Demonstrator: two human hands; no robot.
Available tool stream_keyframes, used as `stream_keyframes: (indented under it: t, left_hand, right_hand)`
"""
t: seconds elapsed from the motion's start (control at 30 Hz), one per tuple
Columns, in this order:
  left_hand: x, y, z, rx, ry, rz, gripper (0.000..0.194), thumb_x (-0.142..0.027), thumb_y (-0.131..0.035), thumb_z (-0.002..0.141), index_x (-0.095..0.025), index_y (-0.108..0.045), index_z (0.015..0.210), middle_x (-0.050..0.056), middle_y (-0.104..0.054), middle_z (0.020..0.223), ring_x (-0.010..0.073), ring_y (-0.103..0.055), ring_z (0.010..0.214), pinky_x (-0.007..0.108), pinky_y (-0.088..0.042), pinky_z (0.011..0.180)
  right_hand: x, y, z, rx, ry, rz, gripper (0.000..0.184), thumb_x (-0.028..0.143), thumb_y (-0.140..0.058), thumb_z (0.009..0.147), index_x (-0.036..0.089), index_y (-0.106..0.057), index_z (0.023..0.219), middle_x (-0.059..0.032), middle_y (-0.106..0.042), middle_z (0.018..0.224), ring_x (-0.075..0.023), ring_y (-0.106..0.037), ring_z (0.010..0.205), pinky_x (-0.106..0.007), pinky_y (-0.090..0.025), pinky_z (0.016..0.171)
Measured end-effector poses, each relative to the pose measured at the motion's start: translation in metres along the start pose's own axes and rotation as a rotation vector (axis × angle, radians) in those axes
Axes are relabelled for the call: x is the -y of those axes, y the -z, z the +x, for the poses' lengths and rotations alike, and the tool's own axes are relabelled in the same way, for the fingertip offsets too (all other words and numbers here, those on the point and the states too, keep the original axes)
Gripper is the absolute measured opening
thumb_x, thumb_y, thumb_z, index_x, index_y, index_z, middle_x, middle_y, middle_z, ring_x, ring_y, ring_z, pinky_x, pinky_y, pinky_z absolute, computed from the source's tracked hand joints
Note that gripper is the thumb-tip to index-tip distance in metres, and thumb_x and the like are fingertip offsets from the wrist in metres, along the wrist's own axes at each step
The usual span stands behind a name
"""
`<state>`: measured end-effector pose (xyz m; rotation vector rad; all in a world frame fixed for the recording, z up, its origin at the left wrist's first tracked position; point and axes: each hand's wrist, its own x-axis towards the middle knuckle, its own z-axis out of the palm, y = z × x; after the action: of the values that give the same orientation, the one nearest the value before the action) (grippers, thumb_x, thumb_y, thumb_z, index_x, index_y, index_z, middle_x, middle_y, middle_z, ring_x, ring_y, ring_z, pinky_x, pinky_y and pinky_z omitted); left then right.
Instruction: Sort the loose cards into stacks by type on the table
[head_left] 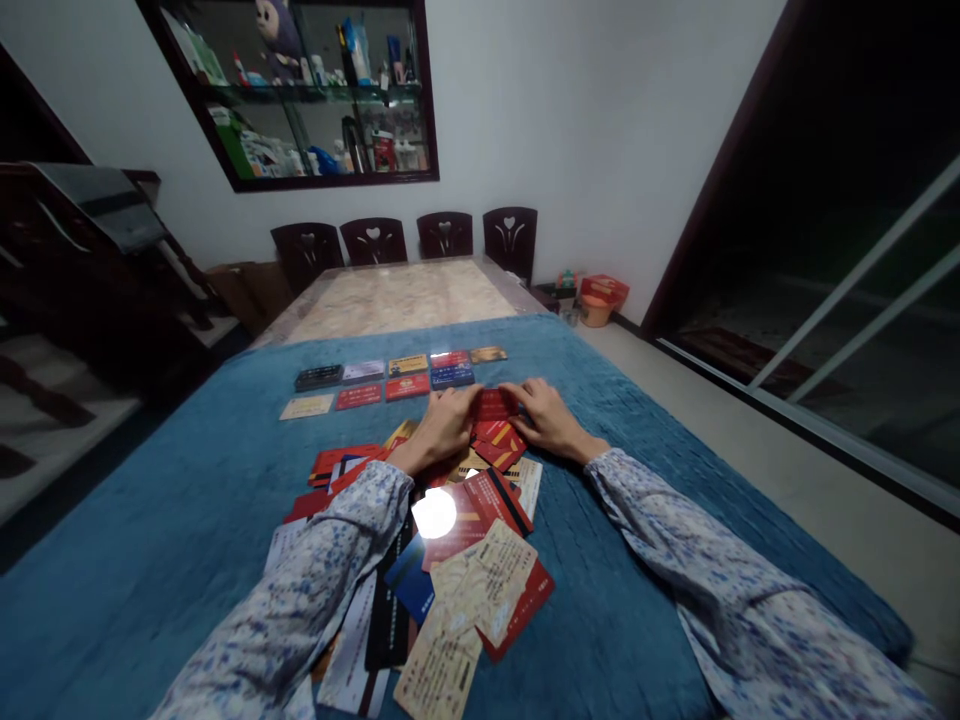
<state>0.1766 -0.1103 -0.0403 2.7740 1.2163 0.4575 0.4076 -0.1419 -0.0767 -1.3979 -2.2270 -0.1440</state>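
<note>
Between my two hands is a red card (496,404). The fingers of my left hand (445,428) are closed at its left edge, while my right hand (553,418) pinches its right edge. Below them a loose heap of cards spreads over the cloth, with yellow-striped red cards (500,446) nearest the hands. A large red card with a dark stripe (480,515) catches a bright glare. Nearer to me lie cream printed cards (442,655), a blue card (411,578) and a black card (388,622). My left forearm covers part of the heap.
Beyond my hands, several cards lie in neat rows, among them a dark blue card (452,375), a yellow card (407,365) and a black card (319,376). A blue cloth (202,480) covers the near part of the marble-topped table (397,290). Dark chairs (445,235) stand behind it.
</note>
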Motion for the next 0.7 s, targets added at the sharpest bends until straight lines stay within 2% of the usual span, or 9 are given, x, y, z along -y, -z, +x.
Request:
stream_keyframes:
  t: [0.37, 0.7]
  left_hand:
    - [0.005, -0.002, 0.002, -0.008, 0.027, -0.09, 0.054, -0.014, -0.057, 0.087, -0.017, -0.057, 0.141, 0.013, -0.071, 0.128, 0.03, -0.064, 0.114, 0.044, -0.046, 0.1]
    - [0.006, 0.003, 0.001, -0.022, 0.028, -0.15, 0.051, -0.018, -0.064, 0.08, -0.018, -0.063, 0.132, 0.012, -0.072, 0.117, 0.0304, -0.064, 0.114, 0.046, -0.048, 0.105]
  right_hand:
    - [-0.018, -0.012, 0.001, -0.041, 0.039, 0.208, 0.057, 0.027, -0.062, 0.093, 0.019, -0.051, 0.148, -0.0141, -0.06, 0.115, -0.0312, -0.053, 0.107, -0.048, -0.048, 0.094]
    - [-0.022, -0.006, 0.001, -0.024, 0.05, 0.263, 0.057, 0.036, -0.065, 0.093, 0.021, -0.054, 0.147, -0.0141, -0.063, 0.115, -0.032, -0.055, 0.107, -0.053, -0.049, 0.097]
